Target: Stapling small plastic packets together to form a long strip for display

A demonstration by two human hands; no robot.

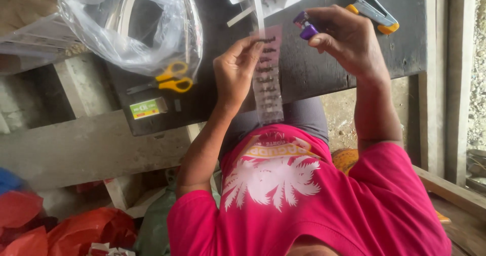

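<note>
Dark wooden counter (324, 69) seen from above, concrete blocks and bare floor beneath it. Left hand (237, 71) raised over the counter edge, fingertips pinched on the upper end of a long clear plastic strip (267, 81) divided into small pockets, each holding tiny dark pieces; strip hung down toward the lap, its lower end just above the pink printed shirt (304, 195). Right hand (349, 38) held just beside the strip's top, fingers curled around a small purple cylindrical object (306, 26), thumb pressed against its end; exact kind of object could not be told. Hands near each other but apart. Yellow-handled scissors (167, 79) lay flat on the counter to the left, blades closed, partly under the rim of a crumpled clear plastic bag (126, 33). Small green-and-white box (148, 108) rested near the counter's front edge, just below the scissors. Grey-and-orange stapler (374, 10) sat at the far right corner, well apart from the strip. Red plastic bags (76, 230) heaped on the floor at lower left.
</note>
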